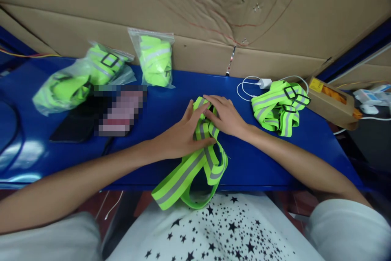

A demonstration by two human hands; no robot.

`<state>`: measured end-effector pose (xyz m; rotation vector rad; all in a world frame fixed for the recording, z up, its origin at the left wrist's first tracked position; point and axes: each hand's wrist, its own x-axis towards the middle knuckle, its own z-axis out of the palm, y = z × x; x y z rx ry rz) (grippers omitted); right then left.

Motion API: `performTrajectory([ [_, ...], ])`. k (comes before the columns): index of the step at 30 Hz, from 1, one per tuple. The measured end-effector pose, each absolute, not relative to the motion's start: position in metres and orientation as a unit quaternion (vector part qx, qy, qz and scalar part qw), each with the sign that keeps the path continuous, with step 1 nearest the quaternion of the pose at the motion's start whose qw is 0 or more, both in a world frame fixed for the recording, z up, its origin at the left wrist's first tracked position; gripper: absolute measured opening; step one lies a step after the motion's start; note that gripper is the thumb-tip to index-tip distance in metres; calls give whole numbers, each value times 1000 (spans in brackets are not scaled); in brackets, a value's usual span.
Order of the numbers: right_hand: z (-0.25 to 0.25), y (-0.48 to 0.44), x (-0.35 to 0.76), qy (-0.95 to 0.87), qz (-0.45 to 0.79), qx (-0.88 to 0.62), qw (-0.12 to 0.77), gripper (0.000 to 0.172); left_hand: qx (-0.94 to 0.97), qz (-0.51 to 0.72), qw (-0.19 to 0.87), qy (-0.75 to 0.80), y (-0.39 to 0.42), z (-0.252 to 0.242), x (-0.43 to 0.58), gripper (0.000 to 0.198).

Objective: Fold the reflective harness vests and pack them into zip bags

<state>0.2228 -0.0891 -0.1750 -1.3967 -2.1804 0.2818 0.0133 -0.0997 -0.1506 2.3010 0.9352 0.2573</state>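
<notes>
A neon-yellow reflective strap (pixel 180 179) with a grey stripe lies partly gathered at the middle of the blue table, its loops hanging over the front edge. My left hand (pixel 186 130) is wrapped round the gathered part from the left, thumb across it. From the right, my right hand (pixel 227 116) grips the upper end, its fingertips meeting those of the left. What lies under the fingers is partly hidden. Farther right rests another bundle of reflective strap (pixel 271 106) with black buckles, apart from both hands.
Clear bags with neon straps (pixel 155 59) (pixel 67 86) stand at the back and left. A phone (pixel 120 112), blurred out, lies left beside a dark flat object (pixel 75 120). A white charger (pixel 264 84) and a cardboard box (pixel 331 102) are at right; a cardboard wall (pixel 195 57) closes the back.
</notes>
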Motion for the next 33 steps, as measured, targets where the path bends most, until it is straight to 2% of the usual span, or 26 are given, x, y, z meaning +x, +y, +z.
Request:
performTrajectory([
  [6,-171,-76,235,-772,182,-544,275,47,885,121,299,336,-96,-160,13,89],
  [10,-166,-74,238,-776,206,-532,267,31,893,89,317,308,-94,-156,10,88],
  [12,-165,-76,237,-763,227,-538,276,29,894,77,324,300,-94,-153,8,89],
  [16,-165,-81,236,-731,273,-538,318,33,902,74,318,282,-95,-152,5,90],
  [24,-162,-95,228,-708,281,-544,352,39,911,103,326,233,-91,-157,3,93],
  [27,-163,-92,228,-710,276,-551,343,34,910,108,339,211,-88,-158,1,95],
  [29,-164,-87,230,-707,306,-535,347,28,912,107,346,191,-87,-156,0,98],
  [33,-161,-79,240,-684,381,-502,367,33,915,93,333,208,-91,-148,-1,101],
])
